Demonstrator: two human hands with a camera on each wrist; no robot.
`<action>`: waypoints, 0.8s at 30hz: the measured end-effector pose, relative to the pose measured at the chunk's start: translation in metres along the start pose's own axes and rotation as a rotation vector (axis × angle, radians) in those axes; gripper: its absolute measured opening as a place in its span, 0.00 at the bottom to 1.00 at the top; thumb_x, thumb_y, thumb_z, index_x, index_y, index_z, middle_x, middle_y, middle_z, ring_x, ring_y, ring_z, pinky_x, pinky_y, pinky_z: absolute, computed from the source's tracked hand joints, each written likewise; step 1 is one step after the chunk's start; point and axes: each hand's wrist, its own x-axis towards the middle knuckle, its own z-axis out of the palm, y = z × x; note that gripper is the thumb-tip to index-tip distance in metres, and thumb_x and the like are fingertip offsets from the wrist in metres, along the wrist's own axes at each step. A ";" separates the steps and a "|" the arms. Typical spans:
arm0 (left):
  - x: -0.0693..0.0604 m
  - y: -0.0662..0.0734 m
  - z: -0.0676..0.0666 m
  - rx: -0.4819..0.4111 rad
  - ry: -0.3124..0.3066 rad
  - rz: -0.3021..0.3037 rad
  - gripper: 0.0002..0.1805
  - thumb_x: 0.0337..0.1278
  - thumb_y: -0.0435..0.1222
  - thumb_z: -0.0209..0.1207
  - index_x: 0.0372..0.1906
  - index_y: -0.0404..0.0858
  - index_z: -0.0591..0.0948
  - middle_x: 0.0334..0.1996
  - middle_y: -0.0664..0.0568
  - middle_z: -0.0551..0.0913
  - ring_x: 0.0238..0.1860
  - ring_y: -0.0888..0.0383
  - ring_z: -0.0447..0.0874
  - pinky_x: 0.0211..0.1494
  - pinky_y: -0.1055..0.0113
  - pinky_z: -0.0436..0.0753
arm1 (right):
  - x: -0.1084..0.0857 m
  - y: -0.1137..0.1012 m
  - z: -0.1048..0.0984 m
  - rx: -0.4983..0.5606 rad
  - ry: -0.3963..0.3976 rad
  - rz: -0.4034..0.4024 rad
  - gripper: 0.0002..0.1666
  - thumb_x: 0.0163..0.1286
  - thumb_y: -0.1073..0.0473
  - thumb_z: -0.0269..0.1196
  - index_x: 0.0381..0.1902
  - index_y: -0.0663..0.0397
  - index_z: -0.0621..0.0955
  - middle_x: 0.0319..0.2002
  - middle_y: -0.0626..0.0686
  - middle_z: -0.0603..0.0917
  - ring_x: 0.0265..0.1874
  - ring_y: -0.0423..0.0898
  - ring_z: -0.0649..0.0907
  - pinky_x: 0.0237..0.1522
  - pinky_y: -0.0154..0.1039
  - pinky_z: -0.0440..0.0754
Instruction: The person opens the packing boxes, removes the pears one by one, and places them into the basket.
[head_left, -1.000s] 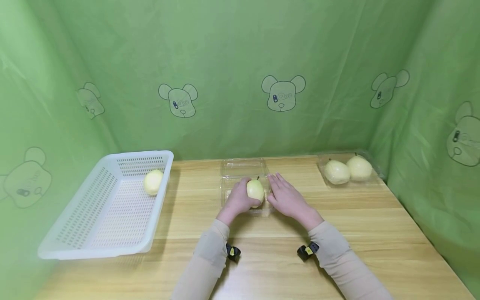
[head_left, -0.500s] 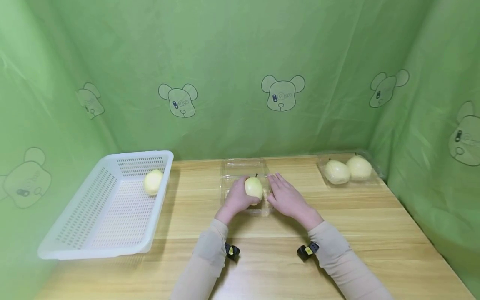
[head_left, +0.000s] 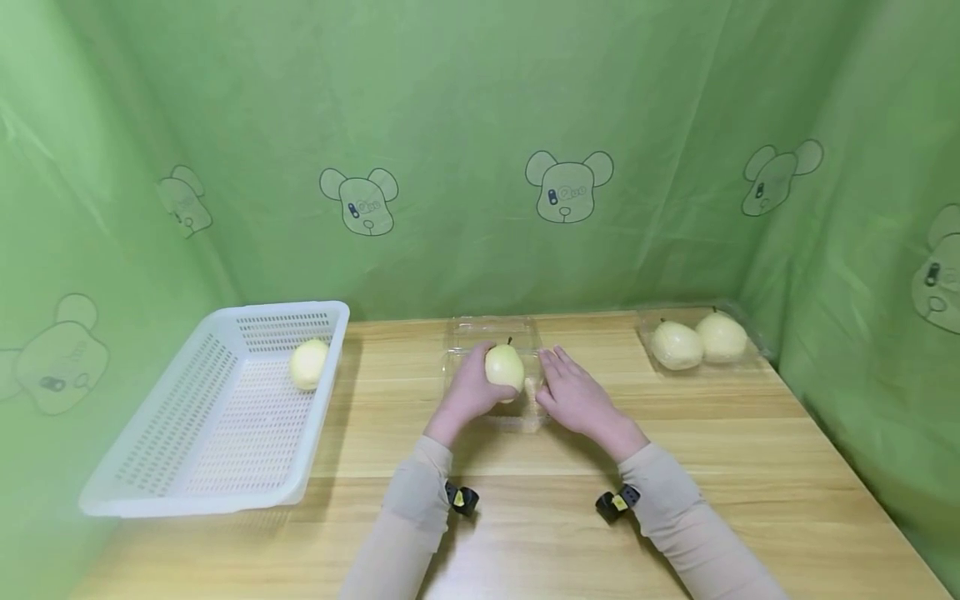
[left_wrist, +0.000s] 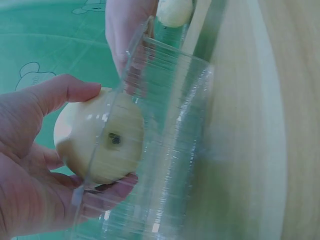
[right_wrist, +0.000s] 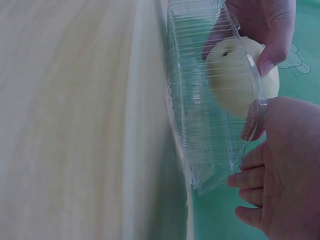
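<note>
My left hand (head_left: 471,388) grips a pale yellow pear (head_left: 504,367), stem pointing away from me. It holds the pear at the mouth of a clear plastic clamshell box (head_left: 492,333) with its lid laid back. Seen from the left wrist, the pear's lower part (left_wrist: 122,142) shows through the box wall (left_wrist: 170,90), while the rest stands above the rim. My right hand (head_left: 579,393) lies along the box's right side with straight fingers. In the right wrist view, its thumb touches the rim, and its fingers (right_wrist: 250,177) are beside the box end.
At the left stands a white perforated basket (head_left: 187,504) with one pear (head_left: 307,364) in it. A clear box (head_left: 750,364) holding two pears (head_left: 677,345) sits at the back right. Green curtains (head_left: 450,100) enclose the wooden table (head_left: 540,542).
The pear in my left hand has shifted slightly left and away from me, and seems to have risen a little. My right hand has stayed at the box's side.
</note>
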 end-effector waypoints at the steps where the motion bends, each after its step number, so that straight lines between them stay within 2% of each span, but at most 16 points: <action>1: 0.000 0.001 -0.001 -0.007 0.001 0.003 0.48 0.39 0.33 0.73 0.69 0.32 0.63 0.63 0.36 0.73 0.60 0.39 0.76 0.63 0.44 0.77 | 0.000 0.000 0.000 0.002 0.000 0.000 0.38 0.73 0.52 0.46 0.73 0.71 0.56 0.74 0.67 0.59 0.75 0.64 0.55 0.76 0.56 0.55; 14: -0.004 0.012 -0.017 -0.056 0.048 0.044 0.47 0.38 0.31 0.72 0.70 0.36 0.65 0.65 0.37 0.72 0.62 0.39 0.74 0.65 0.42 0.75 | -0.002 0.002 -0.001 0.026 0.003 0.005 0.39 0.72 0.52 0.47 0.73 0.70 0.56 0.74 0.66 0.58 0.75 0.64 0.55 0.76 0.56 0.56; 24: -0.004 0.018 -0.020 -0.051 0.044 0.015 0.48 0.38 0.33 0.73 0.70 0.39 0.64 0.65 0.38 0.72 0.62 0.39 0.74 0.63 0.41 0.76 | 0.000 0.002 0.000 0.031 0.004 0.001 0.38 0.72 0.52 0.48 0.73 0.69 0.56 0.75 0.65 0.58 0.75 0.63 0.55 0.76 0.56 0.56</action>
